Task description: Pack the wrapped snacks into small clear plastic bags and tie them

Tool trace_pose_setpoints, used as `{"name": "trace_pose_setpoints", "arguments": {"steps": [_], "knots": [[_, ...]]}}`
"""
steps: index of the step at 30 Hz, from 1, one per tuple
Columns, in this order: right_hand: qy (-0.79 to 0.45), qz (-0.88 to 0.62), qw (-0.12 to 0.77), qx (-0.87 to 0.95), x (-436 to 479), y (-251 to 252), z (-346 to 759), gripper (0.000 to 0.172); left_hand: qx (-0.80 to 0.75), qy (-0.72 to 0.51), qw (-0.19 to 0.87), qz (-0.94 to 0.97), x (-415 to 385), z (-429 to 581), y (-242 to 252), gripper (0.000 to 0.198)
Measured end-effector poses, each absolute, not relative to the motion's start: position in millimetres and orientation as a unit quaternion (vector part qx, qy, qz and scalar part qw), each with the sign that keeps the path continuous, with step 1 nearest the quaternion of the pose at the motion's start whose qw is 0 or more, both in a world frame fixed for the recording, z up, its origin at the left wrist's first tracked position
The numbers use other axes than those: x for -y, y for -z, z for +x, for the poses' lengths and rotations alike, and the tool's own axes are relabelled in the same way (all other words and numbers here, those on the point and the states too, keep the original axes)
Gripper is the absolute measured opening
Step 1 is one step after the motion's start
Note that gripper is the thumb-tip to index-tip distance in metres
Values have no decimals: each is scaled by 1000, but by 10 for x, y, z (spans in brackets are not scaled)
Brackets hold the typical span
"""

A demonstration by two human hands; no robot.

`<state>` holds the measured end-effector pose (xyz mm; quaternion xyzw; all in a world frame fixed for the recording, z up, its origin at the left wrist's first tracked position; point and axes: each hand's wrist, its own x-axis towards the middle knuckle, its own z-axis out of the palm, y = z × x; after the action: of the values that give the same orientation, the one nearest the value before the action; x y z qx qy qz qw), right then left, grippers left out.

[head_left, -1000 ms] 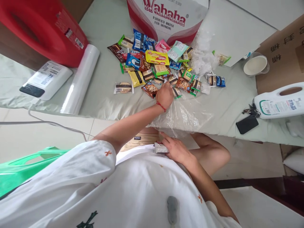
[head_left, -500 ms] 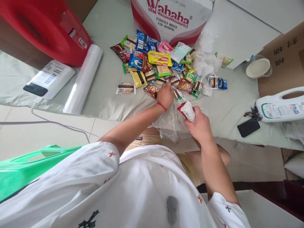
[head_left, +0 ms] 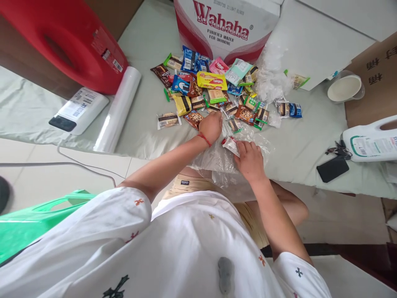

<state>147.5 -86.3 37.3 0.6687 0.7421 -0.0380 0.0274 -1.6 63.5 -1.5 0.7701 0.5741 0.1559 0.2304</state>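
My left hand (head_left: 211, 127), with a red string round the wrist, is closed at the front edge of the snack pile; its fingertips seem to pinch the edge of a clear plastic bag (head_left: 221, 159), but what they hold is too small to tell. My right hand (head_left: 250, 160) grips a small white and red packet (head_left: 231, 145) over the bag. Beyond both hands lie several wrapped snacks, among them a yellow packet (head_left: 212, 80), a pale green one (head_left: 238, 71) and a brown one (head_left: 246, 114).
A Wahaha carton (head_left: 226, 31) stands behind the pile. Leftward are a red jug (head_left: 77, 45), a plastic roll (head_left: 118, 109) and a white device (head_left: 79, 109). Rightward are crumpled clear plastic (head_left: 273, 74), a cup (head_left: 344, 89), a black phone (head_left: 333, 169) and a white bottle (head_left: 372, 140).
My right hand has moved left and lowered the white and red packet onto the clear bag. My left hand has shifted slightly left. The camera view has shifted a little.
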Motion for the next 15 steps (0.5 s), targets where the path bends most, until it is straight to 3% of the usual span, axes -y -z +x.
{"name": "trace_pose_setpoints", "arguments": {"steps": [10,15], "knots": [[44,722,-17,-690,882,-347,1358,60,-576,-136,198,781,-636,-25,34,34],[89,750,27,-654,754,-367,1322,43,-578,-140,183,783,-627,-17,71,36]]}}
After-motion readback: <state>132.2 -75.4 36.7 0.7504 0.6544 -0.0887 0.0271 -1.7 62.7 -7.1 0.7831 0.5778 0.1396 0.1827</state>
